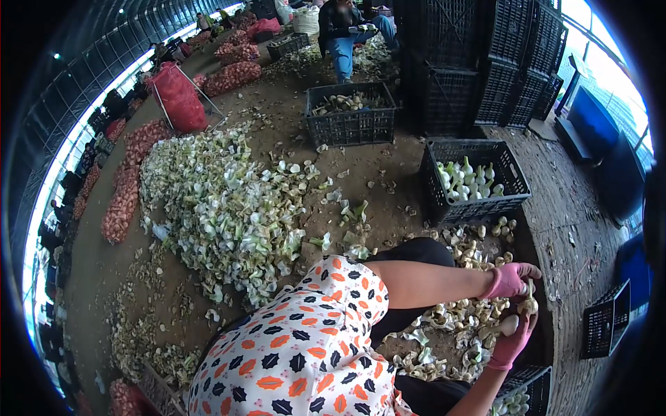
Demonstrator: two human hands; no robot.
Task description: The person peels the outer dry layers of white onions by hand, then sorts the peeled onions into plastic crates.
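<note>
Both my hands wear pink gloves and meet over a heap of garlic at the right. My left hand (pixel 510 280) closes at the stem end of a garlic bulb (pixel 528 306). From below, my right hand (pixel 513 342) grips the same bulb, its fingers partly hidden. A smooth white bulb (pixel 510 325) shows against my right hand. Beneath lie unpeeled garlic and loose skins (pixel 458 322). A black crate (pixel 477 209) of clean white bulbs stands beyond my left hand. Another crate (pixel 547 392) with white bulbs sits below my right hand.
A large pile of peeled skins (pixel 222 201) covers the floor at left. Another black crate (pixel 350 130) stands near a seated person (pixel 343 41). Stacked crates (pixel 479 62) rise behind. Red net sacks (pixel 125 204) line the left. A wooden ledge (pixel 565 229) runs along the right.
</note>
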